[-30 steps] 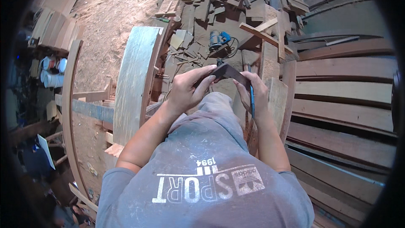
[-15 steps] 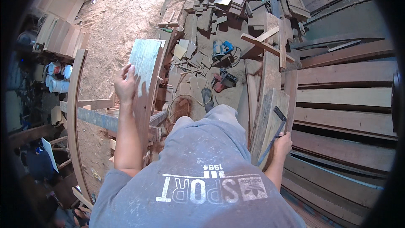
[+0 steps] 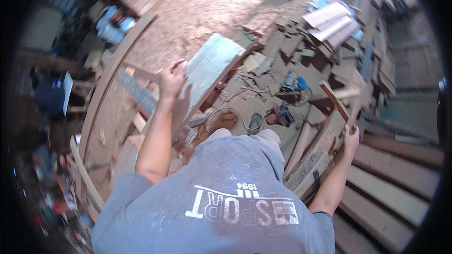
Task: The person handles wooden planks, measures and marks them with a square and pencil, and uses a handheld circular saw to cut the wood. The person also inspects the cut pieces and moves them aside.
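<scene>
While your left hand (image 3: 172, 80), fingers loosely curled, grip released, is just beside the pale board (image 3: 214, 59) | your right hand (image 3: 351, 137) has its grip clasped round the near end of a wooden strip (image 3: 359, 101) | strip slants at your right, near a brown batten (image 3: 334, 101)

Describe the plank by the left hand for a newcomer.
Start at the bright ground, top centre. Below it, a wide plank slants right of the left hand. Its pale bluish-white face sets it apart from the narrower brown rail further left.
</scene>
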Demonstrator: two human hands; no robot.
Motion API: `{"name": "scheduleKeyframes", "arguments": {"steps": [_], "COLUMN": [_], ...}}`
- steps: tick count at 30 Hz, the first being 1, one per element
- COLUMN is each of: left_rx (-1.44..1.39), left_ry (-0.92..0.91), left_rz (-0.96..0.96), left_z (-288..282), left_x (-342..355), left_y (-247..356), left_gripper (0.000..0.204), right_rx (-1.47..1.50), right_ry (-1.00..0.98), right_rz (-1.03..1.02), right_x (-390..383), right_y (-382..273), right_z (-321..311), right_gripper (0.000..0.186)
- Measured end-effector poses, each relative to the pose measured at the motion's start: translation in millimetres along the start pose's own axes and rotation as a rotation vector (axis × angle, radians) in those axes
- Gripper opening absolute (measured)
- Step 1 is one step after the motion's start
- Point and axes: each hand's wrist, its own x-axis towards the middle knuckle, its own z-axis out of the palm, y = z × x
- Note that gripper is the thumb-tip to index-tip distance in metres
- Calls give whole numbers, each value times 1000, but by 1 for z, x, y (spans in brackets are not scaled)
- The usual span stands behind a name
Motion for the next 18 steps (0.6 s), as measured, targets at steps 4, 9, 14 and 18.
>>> {"name": "scheduleKeyframes", "arguments": {"steps": [4,9,14,18], "left_rx": [47,90,40,-68], "left_ry": [34,153,264,306], "left_rz": [-100,-96,-95,-116], "left_z": [-19,-44,-58,-75], "left_x": [-4,-20,-42,-53], "left_y": [19,3,-5,-8], "left_gripper": [36,32,29,30], "right_rx": [-69,75,398,646], "right_ry": [-175,-136,135,-259], "right_rz": [132,223,-63,-369], "right_x": [67,104,85,0], "right_y": [19,55,5,-197], "right_z": [80,93,99,42], "right_gripper": [106,90,79,72]}}
